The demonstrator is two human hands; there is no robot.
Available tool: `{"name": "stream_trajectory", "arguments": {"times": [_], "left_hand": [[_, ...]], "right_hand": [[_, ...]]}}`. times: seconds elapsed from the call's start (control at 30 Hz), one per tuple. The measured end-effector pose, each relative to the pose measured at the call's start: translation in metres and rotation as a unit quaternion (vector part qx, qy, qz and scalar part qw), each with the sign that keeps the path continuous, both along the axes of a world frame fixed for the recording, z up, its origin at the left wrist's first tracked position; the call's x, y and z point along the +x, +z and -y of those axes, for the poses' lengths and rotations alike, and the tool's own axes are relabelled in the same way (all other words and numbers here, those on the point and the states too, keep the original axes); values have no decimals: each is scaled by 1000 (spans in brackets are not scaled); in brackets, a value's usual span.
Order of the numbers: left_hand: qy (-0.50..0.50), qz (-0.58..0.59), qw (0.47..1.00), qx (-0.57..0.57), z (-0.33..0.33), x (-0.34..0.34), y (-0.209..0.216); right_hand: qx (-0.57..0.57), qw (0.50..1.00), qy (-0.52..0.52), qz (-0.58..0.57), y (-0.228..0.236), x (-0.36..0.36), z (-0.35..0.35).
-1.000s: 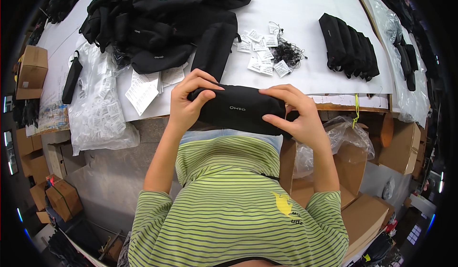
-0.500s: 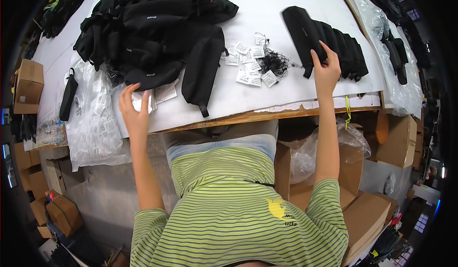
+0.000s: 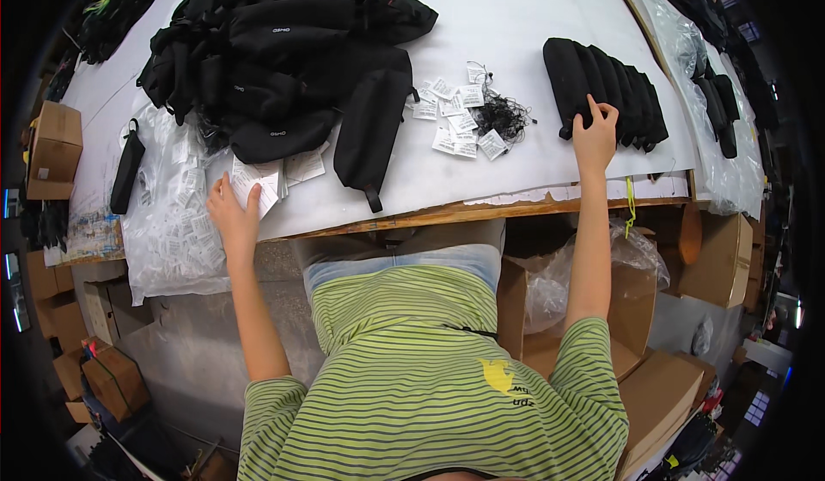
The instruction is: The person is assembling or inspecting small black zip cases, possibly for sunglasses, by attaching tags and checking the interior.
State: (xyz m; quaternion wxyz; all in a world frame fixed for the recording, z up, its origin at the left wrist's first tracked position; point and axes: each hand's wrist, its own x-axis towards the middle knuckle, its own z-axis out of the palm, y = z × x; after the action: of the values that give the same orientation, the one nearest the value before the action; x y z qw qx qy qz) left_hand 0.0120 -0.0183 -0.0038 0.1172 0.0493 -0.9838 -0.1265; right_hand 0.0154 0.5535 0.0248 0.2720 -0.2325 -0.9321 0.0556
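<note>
My left hand (image 3: 232, 219), its thumb and fingers apart, is at the near edge of a stack of white printed cards (image 3: 265, 180). Just beyond it lies a big heap of black zipped pouches (image 3: 288, 73), with one long pouch (image 3: 371, 128) at its right side. On the right, several black pouches (image 3: 632, 98) lie overlapped in a neat row. My right hand (image 3: 595, 141) rests on the near end of the leftmost pouch (image 3: 569, 77), fingers spread and not wrapped round it. Between the two groups are scattered white tags (image 3: 462, 120) and a tangle of thin black cords (image 3: 505, 118).
A clear plastic bag of white tags (image 3: 176, 223) hangs over the table's front edge at left, near a single small black pouch (image 3: 127, 171). Clear plastic and more black pouches (image 3: 718, 103) lie at the far right. An open cardboard box (image 3: 632, 309) stands under the table.
The leftmost pouch on the right, tilted away before, now lies against the row. My right hand moved slightly nearer to me; my left hand drew back from the heap's pouch toward the cards.
</note>
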Motion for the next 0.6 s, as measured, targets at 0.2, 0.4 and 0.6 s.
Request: {"name": "stream_trajectory", "arguments": {"times": [0.2,0.4,0.6], "left_hand": [[13,-4,1000,-28,24,8,-9],[36,20,999,-15,1,9,21],[40,-113,963,243,22,-1,1]], "right_hand": [[-47,988,146,-6,1,7,48],[-147,969,117,158,-34,-7,38],[-149,957,105,226,-22,12,11]]}}
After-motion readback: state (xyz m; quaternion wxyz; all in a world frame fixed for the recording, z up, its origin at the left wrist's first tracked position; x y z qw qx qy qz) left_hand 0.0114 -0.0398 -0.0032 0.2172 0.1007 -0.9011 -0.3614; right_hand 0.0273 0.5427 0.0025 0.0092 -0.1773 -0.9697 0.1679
